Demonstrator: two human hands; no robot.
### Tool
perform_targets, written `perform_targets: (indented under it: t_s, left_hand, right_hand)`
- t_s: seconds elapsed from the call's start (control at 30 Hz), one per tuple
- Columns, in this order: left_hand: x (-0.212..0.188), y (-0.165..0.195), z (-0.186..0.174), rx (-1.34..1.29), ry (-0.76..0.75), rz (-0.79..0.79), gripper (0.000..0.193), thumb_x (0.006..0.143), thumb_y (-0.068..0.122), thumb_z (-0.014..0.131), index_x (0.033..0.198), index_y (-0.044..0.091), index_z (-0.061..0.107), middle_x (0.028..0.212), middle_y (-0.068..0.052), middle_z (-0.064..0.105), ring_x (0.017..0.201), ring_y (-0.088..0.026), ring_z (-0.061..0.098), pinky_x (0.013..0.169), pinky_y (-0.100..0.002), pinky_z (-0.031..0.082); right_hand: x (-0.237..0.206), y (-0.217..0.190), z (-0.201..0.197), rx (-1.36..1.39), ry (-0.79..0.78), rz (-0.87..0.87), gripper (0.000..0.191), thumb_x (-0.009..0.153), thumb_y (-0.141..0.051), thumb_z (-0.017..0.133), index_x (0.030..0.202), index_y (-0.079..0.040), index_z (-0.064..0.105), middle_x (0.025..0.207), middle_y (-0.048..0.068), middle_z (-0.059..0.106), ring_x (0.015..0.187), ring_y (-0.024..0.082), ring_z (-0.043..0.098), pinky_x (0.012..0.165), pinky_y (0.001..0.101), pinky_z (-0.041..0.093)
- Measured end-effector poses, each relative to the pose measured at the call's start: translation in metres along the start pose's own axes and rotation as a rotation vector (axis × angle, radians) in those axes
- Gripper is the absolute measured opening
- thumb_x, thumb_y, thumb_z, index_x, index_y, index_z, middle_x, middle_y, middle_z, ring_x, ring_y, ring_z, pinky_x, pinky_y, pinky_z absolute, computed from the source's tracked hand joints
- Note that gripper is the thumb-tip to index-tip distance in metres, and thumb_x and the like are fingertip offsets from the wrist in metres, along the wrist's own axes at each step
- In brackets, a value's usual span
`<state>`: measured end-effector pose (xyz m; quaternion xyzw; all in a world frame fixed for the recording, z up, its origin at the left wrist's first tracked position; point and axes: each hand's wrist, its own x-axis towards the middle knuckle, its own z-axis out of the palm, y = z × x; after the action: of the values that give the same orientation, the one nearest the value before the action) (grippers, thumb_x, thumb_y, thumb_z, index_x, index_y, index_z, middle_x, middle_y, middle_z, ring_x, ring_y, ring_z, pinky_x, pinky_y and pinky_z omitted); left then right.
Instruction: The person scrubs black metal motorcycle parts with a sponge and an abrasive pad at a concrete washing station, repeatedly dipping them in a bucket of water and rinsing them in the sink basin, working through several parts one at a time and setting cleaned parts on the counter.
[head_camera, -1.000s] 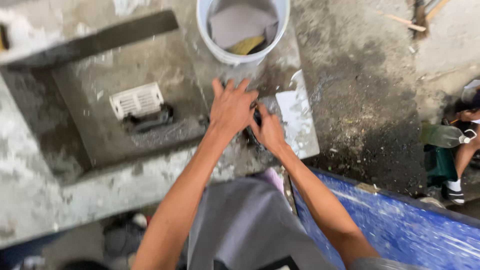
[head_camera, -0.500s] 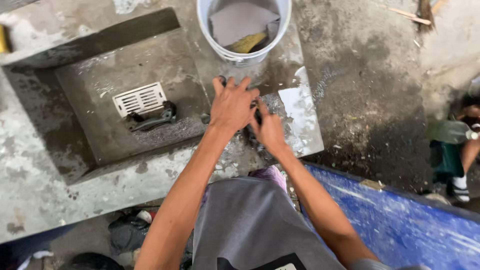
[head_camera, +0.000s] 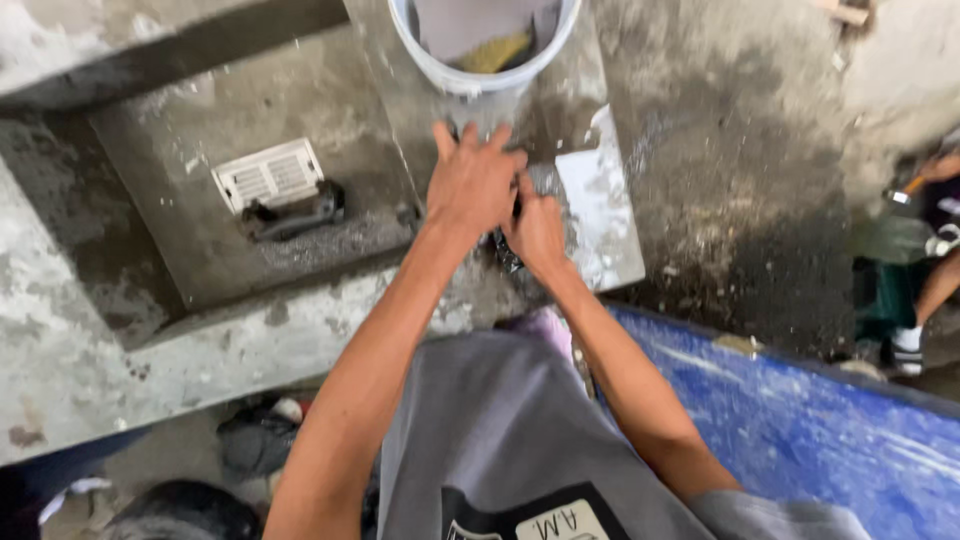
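Nearest the camera, the person's grey shirt (head_camera: 500, 440) filled the lower middle of the view, with a blue sheet (head_camera: 800, 420) spattered with pale streaks just to its right. Both bare forearms reached up from the shirt to the concrete ledge (head_camera: 300, 330). On that ledge the left hand (head_camera: 475, 185) lay flat, fingers spread and pointing away, partly covering the right hand (head_camera: 535, 230). The right hand was curled around something small and dark (head_camera: 503, 250) at the ledge's surface; how firmly it gripped, and what the thing was, could not be told. The left hand held nothing visible and simply pressed down. Just right of the hands a pale flat slab (head_camera: 600, 200) lay on the ledge. Left of the ledge, down in a sunken concrete basin (head_camera: 180, 250), sat a white slotted drain grate (head_camera: 268, 175) with a dark object (head_camera: 292, 213) touching its near edge. Beyond the hands, at the ledge's far end, stood a white bucket (head_camera: 470, 80) holding grey and yellowish material.
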<state>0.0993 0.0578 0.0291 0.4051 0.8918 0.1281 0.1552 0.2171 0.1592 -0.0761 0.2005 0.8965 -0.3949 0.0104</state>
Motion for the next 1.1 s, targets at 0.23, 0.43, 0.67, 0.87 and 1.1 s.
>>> perform_targets:
  t_s: [0.23, 0.43, 0.67, 0.87, 1.1]
  left_hand:
    - [0.007, -0.003, 0.004, 0.008, 0.078, -0.008, 0.035, 0.066, 0.023, 0.082, 0.100, 0.017, 0.079, 0.134, -0.013, 0.062, 0.120, -0.043, 0.056, 0.103, -0.071, 0.024]
    - [0.009, 0.000, 0.003, 0.040, 0.036, -0.010, 0.033, 0.070, 0.021, 0.080, 0.103, 0.017, 0.079, 0.130, -0.010, 0.063, 0.118, -0.041, 0.056, 0.103, -0.067, 0.026]
    - [0.008, -0.003, 0.010, 0.054, 0.022, -0.044, 0.030, 0.073, 0.018, 0.079, 0.103, 0.018, 0.080, 0.122, -0.009, 0.065, 0.115, -0.038, 0.058, 0.101, -0.063, 0.030]
    - [0.015, 0.007, 0.009, 0.044, -0.012, -0.026, 0.024, 0.072, 0.019, 0.077, 0.096, 0.018, 0.080, 0.120, -0.008, 0.066, 0.118, -0.038, 0.058, 0.103, -0.062, 0.028]
    - [0.011, 0.007, 0.008, 0.010, -0.008, -0.031, 0.021, 0.075, 0.014, 0.072, 0.093, 0.021, 0.081, 0.121, -0.009, 0.066, 0.116, -0.041, 0.057, 0.104, -0.067, 0.024]
  right_hand:
    - [0.005, 0.014, 0.005, -0.007, 0.157, -0.208, 0.053, 0.088, -0.021, 0.073, 0.133, 0.004, 0.060, 0.099, 0.035, 0.068, 0.092, 0.051, 0.067, 0.079, 0.0520, 0.055]
    - [0.015, 0.018, -0.025, 0.223, 0.231, 0.069, 0.042, 0.095, -0.028, 0.070, 0.128, -0.002, 0.064, 0.097, 0.027, 0.074, 0.091, 0.042, 0.075, 0.079, 0.0459, 0.058]
    - [0.007, 0.005, -0.012, 0.088, 0.155, -0.166, 0.047, 0.091, -0.022, 0.073, 0.132, -0.001, 0.061, 0.097, 0.033, 0.069, 0.093, 0.053, 0.065, 0.078, 0.0519, 0.054]
    - [0.006, 0.007, 0.002, 0.114, 0.110, -0.084, 0.054, 0.089, -0.013, 0.070, 0.139, 0.003, 0.053, 0.099, 0.034, 0.067, 0.092, 0.054, 0.063, 0.075, 0.0550, 0.052]
    - [0.014, 0.020, 0.013, 0.112, 0.096, -0.025, 0.047, 0.093, -0.013, 0.068, 0.136, 0.002, 0.057, 0.091, 0.032, 0.069, 0.086, 0.051, 0.067, 0.069, 0.0538, 0.053]
